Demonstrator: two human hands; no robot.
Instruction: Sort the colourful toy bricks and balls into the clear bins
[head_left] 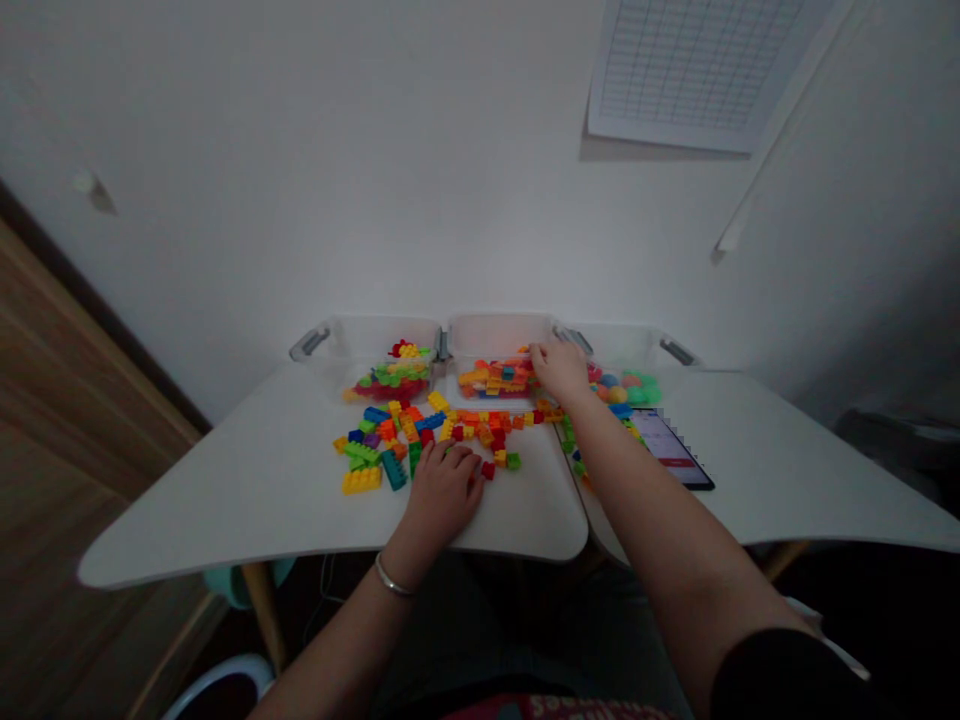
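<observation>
Several coloured toy bricks lie scattered on the white table in front of me. My left hand rests on the table among them, its fingers curled down over the bricks near a red one. My right hand reaches forward over the rim of the middle clear bin, which holds orange and red bricks; its fingers are bent, and what they hold is hidden. The left clear bin holds green, red and yellow bricks.
A third clear bin at the right holds rounded green and orange pieces. A phone with a lit screen lies on a second white table at the right. A sheet with a grid hangs on the wall.
</observation>
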